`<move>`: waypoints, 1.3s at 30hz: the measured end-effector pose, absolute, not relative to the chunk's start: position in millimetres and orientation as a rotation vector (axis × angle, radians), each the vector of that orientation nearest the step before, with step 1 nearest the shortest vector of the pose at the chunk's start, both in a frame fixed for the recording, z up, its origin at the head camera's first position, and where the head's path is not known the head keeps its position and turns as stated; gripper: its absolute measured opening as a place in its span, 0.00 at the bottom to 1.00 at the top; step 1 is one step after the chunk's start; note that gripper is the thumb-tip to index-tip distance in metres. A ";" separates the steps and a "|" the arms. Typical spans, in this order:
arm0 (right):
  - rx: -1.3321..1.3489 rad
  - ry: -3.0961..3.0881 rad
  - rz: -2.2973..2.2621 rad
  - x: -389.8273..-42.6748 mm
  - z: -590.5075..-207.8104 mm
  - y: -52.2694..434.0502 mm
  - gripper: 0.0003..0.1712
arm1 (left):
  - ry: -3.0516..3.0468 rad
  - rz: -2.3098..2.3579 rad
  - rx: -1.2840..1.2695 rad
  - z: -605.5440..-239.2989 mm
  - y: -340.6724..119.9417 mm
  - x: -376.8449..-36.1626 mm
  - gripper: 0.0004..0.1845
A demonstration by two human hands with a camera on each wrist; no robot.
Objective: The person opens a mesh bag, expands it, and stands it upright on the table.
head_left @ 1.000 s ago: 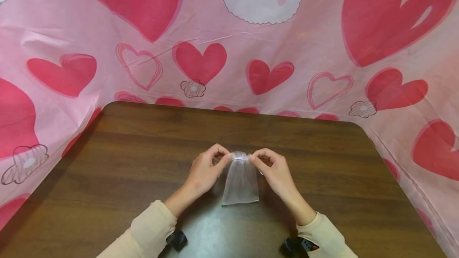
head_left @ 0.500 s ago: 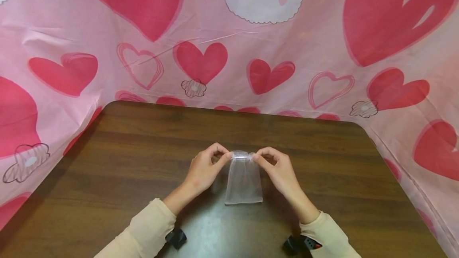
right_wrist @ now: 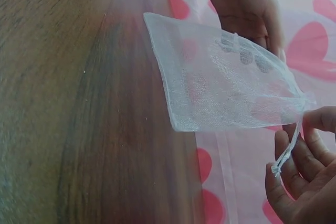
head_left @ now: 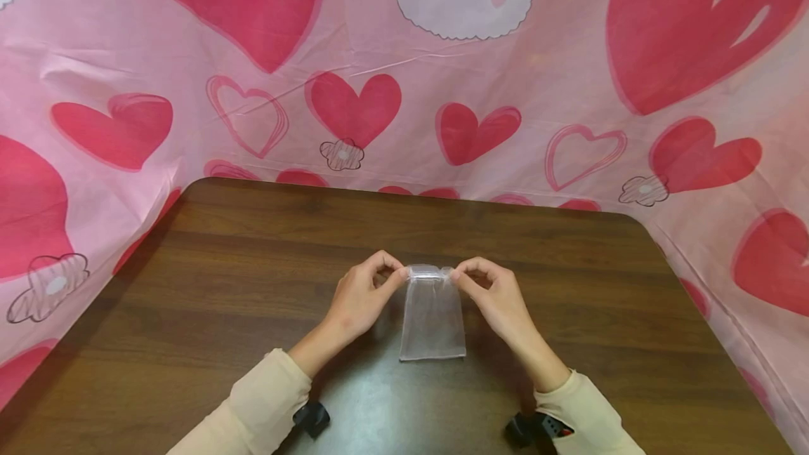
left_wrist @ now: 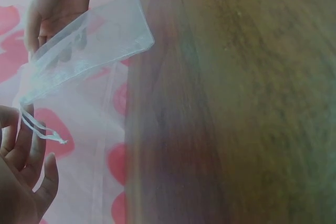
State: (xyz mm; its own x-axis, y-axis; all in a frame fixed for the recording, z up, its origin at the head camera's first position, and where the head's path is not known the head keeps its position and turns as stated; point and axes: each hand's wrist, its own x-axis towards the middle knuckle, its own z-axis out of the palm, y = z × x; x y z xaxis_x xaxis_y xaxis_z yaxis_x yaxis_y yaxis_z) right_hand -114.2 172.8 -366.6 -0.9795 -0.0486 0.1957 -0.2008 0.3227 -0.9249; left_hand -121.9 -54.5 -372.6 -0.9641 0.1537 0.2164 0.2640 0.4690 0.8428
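Observation:
A sheer white organza drawstring bag (head_left: 433, 321) hangs by its gathered top between my two hands over the table. At its upper left corner, my left hand (head_left: 363, 297) pinches the edge between thumb and index finger. My right hand (head_left: 498, 297) pinches the opposite upper corner the same way. The left wrist view shows a knotted drawstring loop (left_wrist: 44, 132) dangling beside the left fingers. Another knotted drawstring end (right_wrist: 283, 160) hangs by the right fingers in the right wrist view. Through the thin mesh (right_wrist: 231, 82) the fingers behind it show.
A dark brown wooden table (head_left: 253, 244) with rounded far corners lies under the hands. Behind it and along both sides hangs a pink cloth (head_left: 417, 90) printed with red hearts. Black straps with small devices (head_left: 311, 418) sit at both wrists, by the beige sleeves.
My right hand has moved slightly to the right, away from the left hand. The bag's gathered top has widened and its lower edge has swung a little right. The left hand stays nearly still.

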 end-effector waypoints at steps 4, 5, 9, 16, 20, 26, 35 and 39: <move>0.252 -2.433 1.741 -115.3 -366.2 174.5 0.07 | -2.597 -1.540 -0.372 -372.4 -55.4 -122.0 0.06; 0.254 -2.429 1.740 -115.4 -365.9 175.1 0.07 | -2.593 -1.541 -0.371 -372.3 -55.8 -122.2 0.06; 0.233 -2.446 1.713 -115.1 -364.0 177.7 0.07 | -2.584 -1.537 -0.368 -372.1 -58.4 -122.3 0.05; 0.254 -2.476 1.696 -114.7 -361.2 179.8 0.08 | -2.595 -1.510 -0.386 -372.0 -61.1 -123.4 0.06; 0.282 -2.512 1.670 -116.1 -360.8 182.7 0.07 | -2.614 -1.491 -0.399 -372.6 -62.4 -125.2 0.06; 0.329 -2.598 1.574 -119.2 -358.6 188.0 0.04 | -2.638 -1.462 -0.441 -370.6 -65.1 -127.5 0.05; 0.416 -2.662 1.515 -123.2 -355.4 192.9 0.04 | -2.689 -1.352 -0.496 -369.6 -69.3 -131.6 0.04; 0.440 -2.680 1.478 -124.7 -355.2 194.4 0.04 | -2.685 -1.308 -0.547 -368.3 -71.8 -132.1 0.04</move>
